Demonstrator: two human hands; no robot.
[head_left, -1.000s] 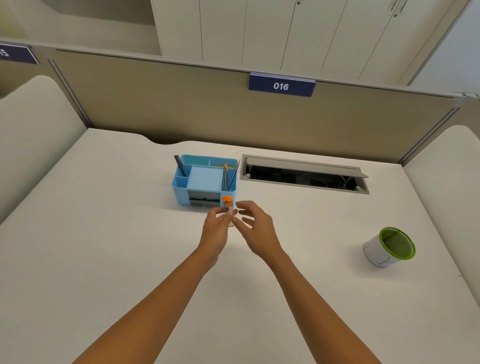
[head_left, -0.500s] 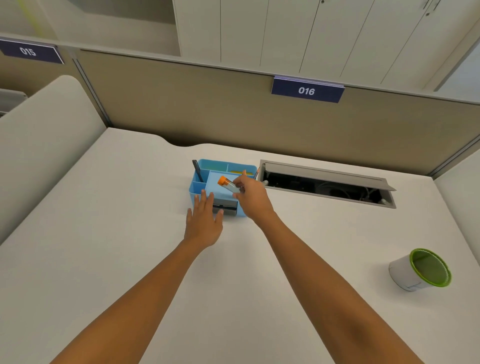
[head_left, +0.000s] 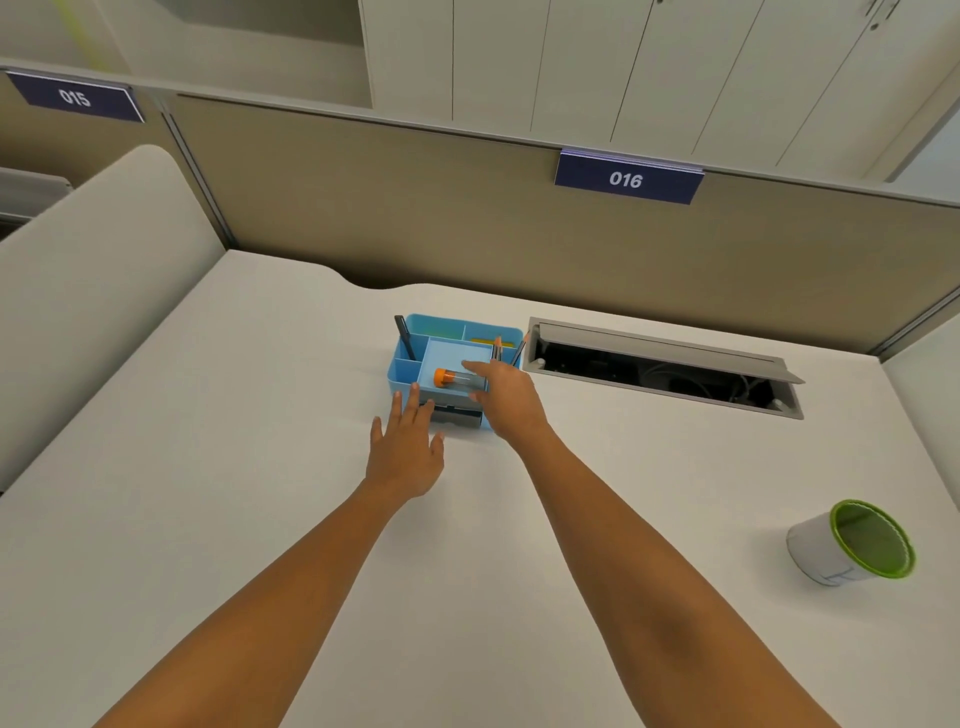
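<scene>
Orange-capped tube (head_left: 453, 378) lies crosswise in my blue desk organizer (head_left: 399, 379), cap leftward. My right hand (head_left: 506, 400) covers its clear end, grip I cannot tell; left hand (head_left: 408, 447) rests flat, fingers spread.

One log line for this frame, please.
left hand flat against blue desk organizer front | right hand at orange-capped tube, grip unclear | tube lies on organizer's middle tray

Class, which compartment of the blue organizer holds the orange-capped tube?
The wide middle tray: the tube lies there; the dark pen and pencils stand in side slots.
</scene>
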